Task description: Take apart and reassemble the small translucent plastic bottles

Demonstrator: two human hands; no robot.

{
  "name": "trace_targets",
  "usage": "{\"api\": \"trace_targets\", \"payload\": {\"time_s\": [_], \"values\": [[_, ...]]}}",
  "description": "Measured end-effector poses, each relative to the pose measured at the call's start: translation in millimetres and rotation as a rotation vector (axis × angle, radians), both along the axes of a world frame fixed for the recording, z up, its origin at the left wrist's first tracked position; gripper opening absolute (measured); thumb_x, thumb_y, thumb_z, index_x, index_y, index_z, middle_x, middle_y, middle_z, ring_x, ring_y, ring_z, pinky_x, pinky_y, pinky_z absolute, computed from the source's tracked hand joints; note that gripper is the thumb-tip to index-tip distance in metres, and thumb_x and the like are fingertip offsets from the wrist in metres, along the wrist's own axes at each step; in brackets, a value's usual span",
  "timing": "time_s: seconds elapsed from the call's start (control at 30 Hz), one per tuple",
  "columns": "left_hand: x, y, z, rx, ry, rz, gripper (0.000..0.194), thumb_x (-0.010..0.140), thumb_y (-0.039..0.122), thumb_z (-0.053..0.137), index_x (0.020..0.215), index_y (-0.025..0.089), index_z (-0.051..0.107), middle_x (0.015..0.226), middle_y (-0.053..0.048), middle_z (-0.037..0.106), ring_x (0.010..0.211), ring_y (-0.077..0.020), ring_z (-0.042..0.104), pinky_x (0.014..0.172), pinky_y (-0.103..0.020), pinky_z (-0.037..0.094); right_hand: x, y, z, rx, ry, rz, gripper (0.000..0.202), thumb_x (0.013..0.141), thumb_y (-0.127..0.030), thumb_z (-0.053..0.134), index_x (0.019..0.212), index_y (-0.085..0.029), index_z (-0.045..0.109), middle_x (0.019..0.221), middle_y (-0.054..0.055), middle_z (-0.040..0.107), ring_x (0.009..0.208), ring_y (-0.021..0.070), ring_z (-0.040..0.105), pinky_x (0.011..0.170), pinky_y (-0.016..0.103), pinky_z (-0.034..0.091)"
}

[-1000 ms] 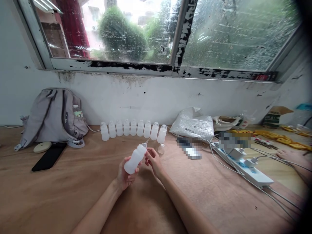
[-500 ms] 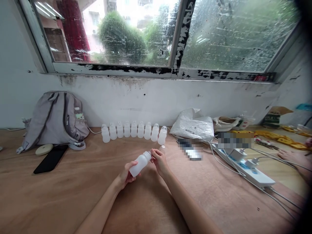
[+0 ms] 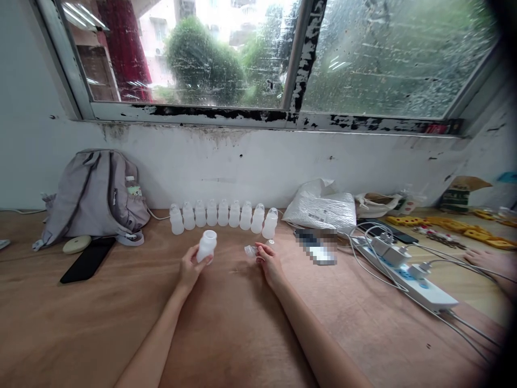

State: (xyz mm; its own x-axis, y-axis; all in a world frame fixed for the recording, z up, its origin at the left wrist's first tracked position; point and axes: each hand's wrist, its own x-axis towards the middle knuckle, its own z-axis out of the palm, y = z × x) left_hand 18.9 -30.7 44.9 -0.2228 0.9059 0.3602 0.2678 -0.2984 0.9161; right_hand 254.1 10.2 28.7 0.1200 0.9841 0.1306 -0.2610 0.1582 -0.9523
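My left hand (image 3: 189, 269) is wrapped round a frosted white baby bottle (image 3: 207, 246), which is tilted slightly with its open mouth upward. Apart from it, to the right, my right hand (image 3: 270, 264) pinches a small clear bottle top (image 3: 250, 251) on its side. A clear dome-shaped cap (image 3: 271, 243) shows just behind the right hand, partly hidden by it. Along the back of the table stands a curved row of several similar frosted bottles (image 3: 223, 214), upright with clear caps on.
A grey backpack (image 3: 92, 199) leans at the left, with a black phone (image 3: 86, 261) and a round cream object (image 3: 76, 244) before it. At the right are a silver packet (image 3: 323, 207), a white power strip (image 3: 420, 285) with cables, and another person's hand (image 3: 480, 257).
The bottle and its top have come apart. My left hand has moved left and up, turning the bottle more upright. The right hand keeps the top, lowered slightly.
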Motion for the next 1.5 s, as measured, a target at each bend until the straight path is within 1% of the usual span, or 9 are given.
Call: {"api": "trace_targets", "payload": {"time_s": [0.13,0.23,0.5,0.7,0.93,1.13,1.27,1.37,1.5], "values": [[-52.8,15.8,-14.0,-0.001,0.277,0.452,0.046,0.065,0.044,0.058,0.102,0.017,0.053,0.095,-0.009,0.060,0.088,-0.0246,0.056,0.077,-0.034,0.042,-7.1,-4.5,-1.7,0.054,-0.157,-0.006,0.026,0.067,-0.039,0.059,0.081,-0.018,0.064,0.068,0.002,0.054,0.060,0.0129,0.047,0.047,0.022,0.036],[-83.7,25.1,-24.5,-0.039,0.312,0.607,0.048,0.066,0.046,0.056,0.104,0.017,0.049,0.089,-0.007,0.059,0.083,-0.0231,0.057,0.073,-0.033,0.044,-16.0,-9.3,-1.6,0.119,-0.262,0.020,0.018,0.066,-0.034,0.061,0.074,-0.018,0.065,0.073,0.002,0.054,0.064,0.0140,0.048,0.055,0.025,0.039],[-122.3,56.2,-33.6,-0.065,0.401,0.600,0.052,0.061,0.050,0.053,0.097,0.013,0.051,0.085,-0.008,0.052,0.078,-0.0242,0.055,0.070,-0.036,0.045,-26.0,-12.9,-8.5,0.360,-0.851,0.047,0.023,0.073,-0.024,0.051,0.095,-0.018,0.056,0.082,0.003,0.049,0.067,0.0131,0.050,0.066,0.027,0.044],[-133.5,74.9,-30.4,-0.063,0.491,0.526,0.048,0.060,0.051,0.053,0.088,0.013,0.053,0.086,-0.011,0.054,0.088,-0.0303,0.053,0.076,-0.040,0.042,-24.8,-9.0,-8.4,0.334,-0.907,0.051,0.018,0.074,-0.025,0.051,0.088,-0.017,0.057,0.081,0.004,0.051,0.069,0.0133,0.051,0.065,0.026,0.044],[-135.0,82.8,-32.1,-0.023,0.464,0.552,0.055,0.064,0.044,0.053,0.106,0.009,0.044,0.101,-0.016,0.053,0.098,-0.0306,0.051,0.081,-0.041,0.041,-24.9,-11.2,-3.4,0.310,-0.900,0.056,0.018,0.073,-0.026,0.052,0.088,-0.018,0.059,0.081,0.003,0.052,0.067,0.0130,0.052,0.063,0.025,0.043],[-97.2,55.4,-21.6,0.138,0.409,0.665,0.061,0.071,0.039,0.051,0.121,0.012,0.028,0.121,-0.018,0.038,0.116,-0.0289,0.034,0.093,-0.045,0.030,-25.9,-12.5,-1.8,0.340,-0.907,0.028,0.016,0.074,-0.029,0.051,0.084,-0.018,0.058,0.075,0.002,0.052,0.064,0.0127,0.051,0.060,0.024,0.043],[-28.9,19.4,-9.0,0.212,0.545,0.279,0.029,0.074,0.029,0.049,0.101,0.020,0.048,0.099,-0.007,0.053,0.098,-0.0209,0.050,0.086,-0.036,0.040,-30.4,-17.3,1.9,0.381,-0.928,0.001,0.013,0.074,-0.028,0.051,0.078,-0.017,0.055,0.064,0.000,0.052,0.055,0.0113,0.048,0.054,0.022,0.040],[19.3,-3.0,-5.1,0.233,0.726,-0.076,0.044,0.069,0.027,0.056,0.111,0.023,0.045,0.109,-0.006,0.051,0.102,-0.0208,0.047,0.088,-0.035,0.038,-36.5,-22.2,2.1,0.360,-0.926,-0.009,0.010,0.071,-0.027,0.053,0.073,-0.018,0.053,0.057,-0.002,0.052,0.050,0.0102,0.046,0.050,0.021,0.038],[49.8,-15.3,-10.7,0.164,0.823,-0.166,0.048,0.070,0.025,0.056,0.116,0.022,0.042,0.109,-0.006,0.051,0.100,-0.0213,0.047,0.084,-0.036,0.038,-42.8,-25.8,-4.9,0.379,-0.952,-0.018,0.005,0.066,-0.020,0.052,0.071,-0.018,0.052,0.053,-0.004,0.049,0.047,0.0093,0.044,0.047,0.019,0.034]]}}
